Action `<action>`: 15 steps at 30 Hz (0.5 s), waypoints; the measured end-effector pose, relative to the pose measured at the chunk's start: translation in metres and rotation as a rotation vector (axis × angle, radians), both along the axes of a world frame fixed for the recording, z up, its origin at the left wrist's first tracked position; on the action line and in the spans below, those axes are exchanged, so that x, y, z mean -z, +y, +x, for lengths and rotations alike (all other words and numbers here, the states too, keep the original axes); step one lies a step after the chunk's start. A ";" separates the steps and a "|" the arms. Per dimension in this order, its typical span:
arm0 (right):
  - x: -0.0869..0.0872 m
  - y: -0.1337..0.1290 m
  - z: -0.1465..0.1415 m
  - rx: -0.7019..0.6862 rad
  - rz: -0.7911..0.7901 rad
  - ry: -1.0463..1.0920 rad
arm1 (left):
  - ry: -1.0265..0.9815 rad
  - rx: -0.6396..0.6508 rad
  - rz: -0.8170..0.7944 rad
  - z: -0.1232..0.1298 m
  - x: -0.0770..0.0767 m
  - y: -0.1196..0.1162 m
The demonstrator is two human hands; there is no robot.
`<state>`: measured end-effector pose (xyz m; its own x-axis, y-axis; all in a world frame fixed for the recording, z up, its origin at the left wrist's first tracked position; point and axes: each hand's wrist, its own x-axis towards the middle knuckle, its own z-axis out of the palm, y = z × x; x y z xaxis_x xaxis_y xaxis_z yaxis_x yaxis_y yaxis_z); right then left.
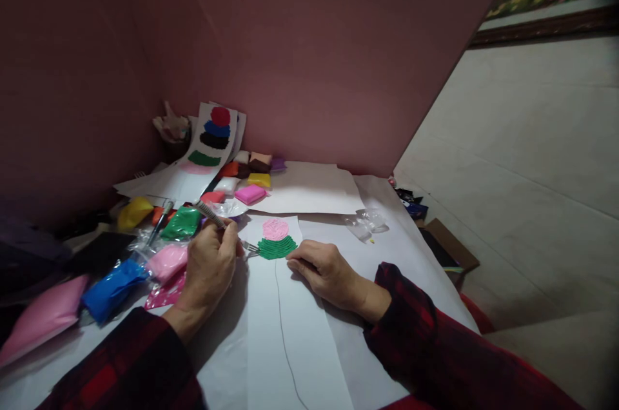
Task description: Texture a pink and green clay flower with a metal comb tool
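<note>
My left hand is closed around a fork with a ridged handle. Its tines touch the left side of a green clay patch, which is scored with curved grooves. Directly above the green sits a round pink clay patch with a rough texture. Both patches lie on a long white paper strip, and a thin drawn line runs down from the green one. My right hand has its fingers curled together, tips at the green patch's right edge; whatever they pinch is hidden.
Clay packets crowd the left, including blue, green and large pink ones. Behind, a sheet with coloured patches leans near the wall. White sheets lie at the back; a clear plastic bag rests right.
</note>
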<state>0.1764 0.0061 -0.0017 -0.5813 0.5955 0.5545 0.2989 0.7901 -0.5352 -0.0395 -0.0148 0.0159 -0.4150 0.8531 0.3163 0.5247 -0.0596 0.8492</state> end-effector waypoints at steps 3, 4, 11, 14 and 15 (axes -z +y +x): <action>0.000 0.000 0.000 -0.001 0.002 -0.004 | 0.001 0.002 -0.001 0.000 0.001 0.000; 0.000 0.000 -0.001 -0.001 0.001 -0.005 | 0.001 0.002 -0.001 0.000 0.001 0.000; -0.001 -0.001 0.000 0.006 0.005 -0.017 | 0.002 0.000 -0.003 0.000 -0.001 -0.001; -0.001 -0.001 0.000 0.008 0.000 -0.020 | -0.006 -0.002 -0.004 0.000 -0.001 -0.001; -0.001 -0.001 0.000 0.008 -0.003 -0.019 | -0.011 -0.003 -0.002 0.000 -0.001 -0.001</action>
